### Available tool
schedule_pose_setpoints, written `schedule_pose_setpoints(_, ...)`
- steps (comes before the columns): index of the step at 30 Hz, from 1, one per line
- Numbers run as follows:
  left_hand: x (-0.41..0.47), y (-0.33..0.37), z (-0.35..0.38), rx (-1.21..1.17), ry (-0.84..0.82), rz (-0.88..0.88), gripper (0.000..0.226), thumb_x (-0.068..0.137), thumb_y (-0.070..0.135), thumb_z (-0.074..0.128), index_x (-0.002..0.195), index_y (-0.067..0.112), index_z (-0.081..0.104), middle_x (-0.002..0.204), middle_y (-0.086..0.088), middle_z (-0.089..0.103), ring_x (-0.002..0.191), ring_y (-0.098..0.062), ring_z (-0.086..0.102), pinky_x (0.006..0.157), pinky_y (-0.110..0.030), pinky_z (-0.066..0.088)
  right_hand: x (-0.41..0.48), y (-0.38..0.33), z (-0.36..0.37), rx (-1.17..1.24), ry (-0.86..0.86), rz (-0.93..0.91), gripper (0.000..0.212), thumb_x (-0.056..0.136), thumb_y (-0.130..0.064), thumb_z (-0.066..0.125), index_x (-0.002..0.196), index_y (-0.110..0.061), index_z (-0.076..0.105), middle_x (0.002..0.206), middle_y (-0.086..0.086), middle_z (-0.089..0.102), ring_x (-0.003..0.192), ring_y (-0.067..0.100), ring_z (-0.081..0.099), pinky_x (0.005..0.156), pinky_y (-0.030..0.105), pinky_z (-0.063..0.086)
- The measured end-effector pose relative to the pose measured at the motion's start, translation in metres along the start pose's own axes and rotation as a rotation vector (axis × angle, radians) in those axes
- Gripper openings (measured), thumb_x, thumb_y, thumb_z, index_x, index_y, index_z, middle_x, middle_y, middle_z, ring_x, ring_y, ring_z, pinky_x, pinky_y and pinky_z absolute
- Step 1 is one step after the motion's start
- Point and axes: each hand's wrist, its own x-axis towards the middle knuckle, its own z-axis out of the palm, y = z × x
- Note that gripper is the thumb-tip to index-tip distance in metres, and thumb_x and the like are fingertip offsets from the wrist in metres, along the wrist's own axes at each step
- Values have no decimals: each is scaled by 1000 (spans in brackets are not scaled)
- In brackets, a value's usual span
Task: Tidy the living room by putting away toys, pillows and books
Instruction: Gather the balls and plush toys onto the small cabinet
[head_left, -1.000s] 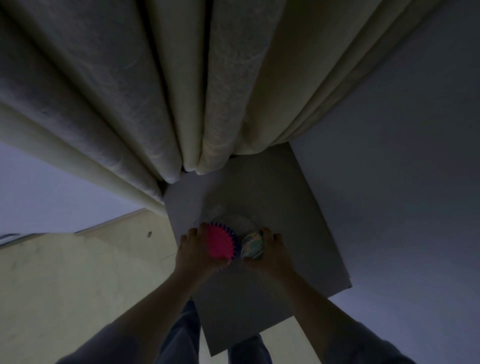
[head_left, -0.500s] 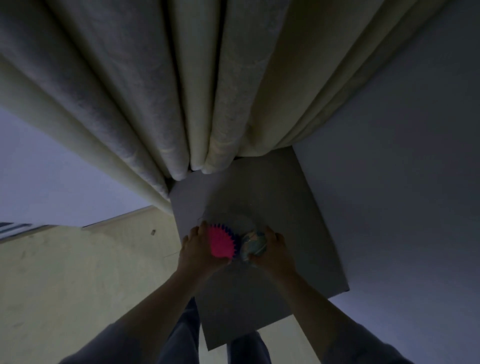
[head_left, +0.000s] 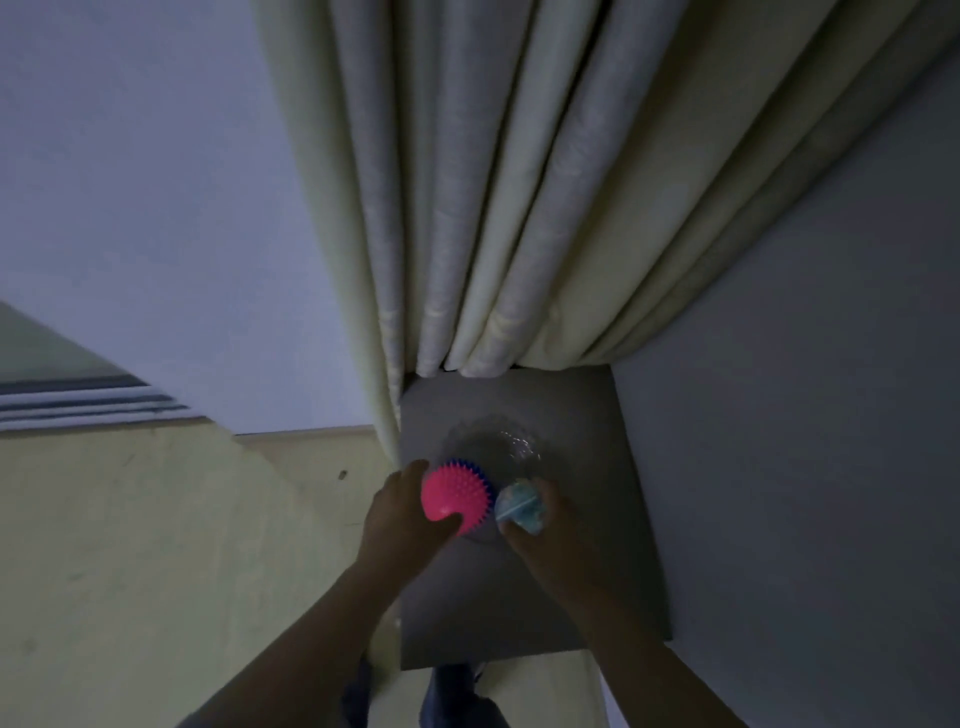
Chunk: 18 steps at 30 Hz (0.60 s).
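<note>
**A:** What has moved in the last second?

**B:** Mostly the view. It swings, so the curtain behind the bowl now fills the middle, and more wall shows to the bowl's left. Against the bowl the hands hardly shift. The pink ball shows more of its spiky face than before.

**A:** And the grips?

**B:** Both are clamped. The left hand wraps the pink ball, with its thumb across the ball's near side. The right hand curls round the blue ball, fingertips over the top. The balls sit side by side at the bowl's near rim (touching or just apart, the light is too dim to tell).

**A:** Are they in the bowl yet?

**B:** No, both are held, not lying in it. The bowl is clear glass and the balls hide its near edge, so I cannot tell whether they touch it. Under the bowl is a grey table.

**A:** What does that mean for the tidying?

**B:** I judge this to be the putting-down of two toys, close to done but not released. The hands keep their place while the head turns, which suggests a pause before letting go. The next move probably wants both balls eased over the bowl's middle and let go gently. They are round and the bowl looks shallow, so one could roll out. No pillows or books are in view.
</note>
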Motion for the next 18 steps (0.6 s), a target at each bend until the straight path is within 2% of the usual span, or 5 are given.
schedule_pose_setpoints(5,-47,-19,-40,-102,143,-37,73,77,35,75,139,13,43,136,-7,50,123,-21,49,98,-29,40,-25,-46,4,-34,-71,-94,66,78,-33,72,136,-20,44,126,4,54,114,23,54,96,34,44)
schedule_pose_setpoints(8,-78,-41,-65,-154,234,-59,67,78,35,75,136,15,46,134,-5,52,120,-19,51,95,-30,43,-46,-79,19,-79,-127,-190,63,83,-31,70,139,-16,43,133,3,50,122,22,49,100,27,37)
schedule_pose_setpoints(10,-100,-59,-81,-190,295,-77,65,78,35,75,134,16,48,132,-4,53,119,-18,52,94,-29,44,-60,-99,33,-123,-127,-235,60,85,-30,69,138,-15,45,134,2,51,122,18,48,94,22,34)
schedule_pose_setpoints(12,-128,-85,-101,-222,367,-103,64,78,34,75,133,16,49,132,-3,53,118,-18,53,95,-29,44,-83,-127,56,-129,-140,-307,54,85,-31,69,132,-14,49,128,2,55,113,15,52,87,21,37)
schedule_pose_setpoints(18,-229,-187,-159,-325,578,-216,62,78,32,75,132,17,50,131,-1,54,115,-15,55,94,-28,44,-171,-200,157,-99,-278,-544,49,82,-32,71,127,-27,52,121,-9,56,99,5,54,82,21,46)
